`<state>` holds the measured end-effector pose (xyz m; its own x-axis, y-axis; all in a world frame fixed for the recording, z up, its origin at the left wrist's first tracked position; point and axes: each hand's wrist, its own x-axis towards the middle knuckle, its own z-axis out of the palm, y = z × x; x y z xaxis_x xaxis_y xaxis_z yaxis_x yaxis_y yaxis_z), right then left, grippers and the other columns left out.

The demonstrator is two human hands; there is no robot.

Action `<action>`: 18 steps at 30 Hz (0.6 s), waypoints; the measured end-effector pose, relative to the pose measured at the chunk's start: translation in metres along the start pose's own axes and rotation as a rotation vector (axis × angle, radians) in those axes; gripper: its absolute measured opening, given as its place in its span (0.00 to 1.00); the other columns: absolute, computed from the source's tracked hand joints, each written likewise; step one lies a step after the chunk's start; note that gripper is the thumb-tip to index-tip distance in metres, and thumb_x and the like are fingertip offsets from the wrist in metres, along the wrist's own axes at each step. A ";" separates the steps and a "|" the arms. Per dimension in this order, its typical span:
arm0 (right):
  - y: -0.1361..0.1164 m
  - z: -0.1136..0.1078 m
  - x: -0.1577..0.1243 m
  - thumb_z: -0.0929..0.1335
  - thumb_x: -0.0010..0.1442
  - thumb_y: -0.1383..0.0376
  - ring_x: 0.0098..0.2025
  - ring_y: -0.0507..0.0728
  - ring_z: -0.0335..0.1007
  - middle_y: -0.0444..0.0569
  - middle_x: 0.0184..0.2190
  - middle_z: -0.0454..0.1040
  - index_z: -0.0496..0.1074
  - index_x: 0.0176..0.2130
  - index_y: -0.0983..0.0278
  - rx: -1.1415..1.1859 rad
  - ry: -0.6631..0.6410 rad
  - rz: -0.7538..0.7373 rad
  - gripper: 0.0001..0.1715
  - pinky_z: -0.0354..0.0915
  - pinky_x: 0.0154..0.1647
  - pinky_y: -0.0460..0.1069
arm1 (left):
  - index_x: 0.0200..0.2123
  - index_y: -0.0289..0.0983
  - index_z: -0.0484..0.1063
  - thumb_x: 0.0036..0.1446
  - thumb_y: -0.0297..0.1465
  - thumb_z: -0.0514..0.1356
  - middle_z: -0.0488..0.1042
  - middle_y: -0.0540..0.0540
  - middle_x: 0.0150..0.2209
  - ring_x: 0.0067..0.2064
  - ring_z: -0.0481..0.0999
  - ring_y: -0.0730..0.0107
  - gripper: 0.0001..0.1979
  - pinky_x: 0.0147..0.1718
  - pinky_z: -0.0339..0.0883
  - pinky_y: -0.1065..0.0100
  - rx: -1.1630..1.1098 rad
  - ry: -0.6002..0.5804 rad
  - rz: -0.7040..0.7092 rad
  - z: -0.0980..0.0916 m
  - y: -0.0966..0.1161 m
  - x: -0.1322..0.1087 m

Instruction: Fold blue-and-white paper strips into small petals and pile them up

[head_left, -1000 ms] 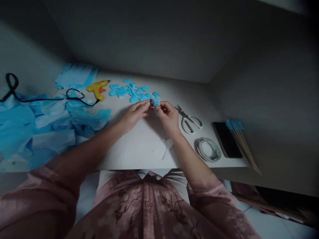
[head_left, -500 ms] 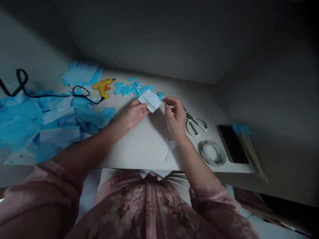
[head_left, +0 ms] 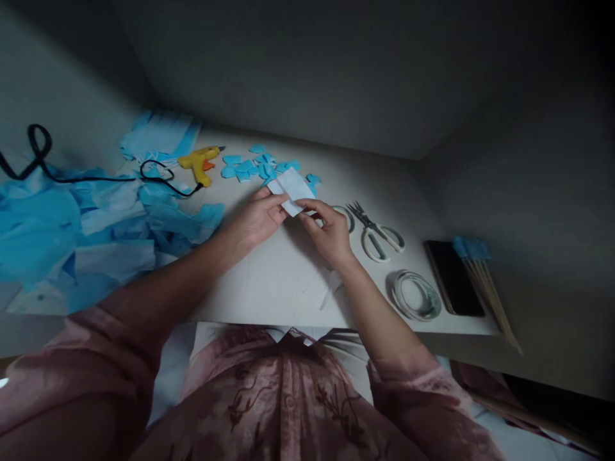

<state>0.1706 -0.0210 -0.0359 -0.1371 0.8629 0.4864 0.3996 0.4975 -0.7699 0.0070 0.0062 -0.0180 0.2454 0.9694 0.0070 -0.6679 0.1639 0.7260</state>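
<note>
Between my two hands is a small pale piece of folded sheet [head_left: 296, 186], like paper or mask fabric, held above the white table. My left hand [head_left: 264, 218] pinches its left lower edge, thumb on top. At its right lower edge, my right hand [head_left: 329, 232] closes thumb and fingers on it. Just behind the sheet lie several small blue cut pieces [head_left: 244, 168]. To the right of my right hand rest scissors [head_left: 372, 230] with white handles, blades apart, and a ring-shaped roll [head_left: 348, 218] partly hidden by that hand.
A yellow glue gun [head_left: 199, 165] with a black cord lies at the back left, near a heap of blue and white fabric [head_left: 106, 224]. On the right are tape rolls [head_left: 414, 296], a black phone [head_left: 454, 278] and wooden sticks with blue tips [head_left: 487, 288]. Walls stand behind and to the right.
My right hand has moved left and taken hold of the pale sheet's right lower edge; before, it was apart from it. My left hand keeps its hold.
</note>
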 end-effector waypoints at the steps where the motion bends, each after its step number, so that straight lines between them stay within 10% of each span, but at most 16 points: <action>1: 0.000 0.000 0.000 0.69 0.62 0.66 0.45 0.55 0.78 0.46 0.46 0.84 0.81 0.47 0.57 -0.008 0.005 -0.005 0.14 0.73 0.49 0.52 | 0.44 0.36 0.74 0.54 0.19 0.60 0.81 0.45 0.41 0.55 0.78 0.61 0.15 0.58 0.68 0.61 0.008 -0.004 0.002 0.000 0.000 0.000; 18: -0.004 -0.017 0.008 0.67 0.62 0.65 0.42 0.54 0.77 0.44 0.40 0.82 0.78 0.42 0.59 -0.008 0.040 0.015 0.10 0.72 0.46 0.50 | 0.40 0.32 0.78 0.48 0.32 0.72 0.82 0.43 0.39 0.39 0.81 0.64 0.16 0.43 0.76 0.60 0.427 0.000 -0.009 -0.009 0.011 -0.001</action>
<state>0.1837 -0.0176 -0.0220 -0.0945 0.8657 0.4915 0.4087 0.4840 -0.7738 -0.0072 0.0089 -0.0161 0.2496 0.9683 -0.0006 -0.3151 0.0818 0.9455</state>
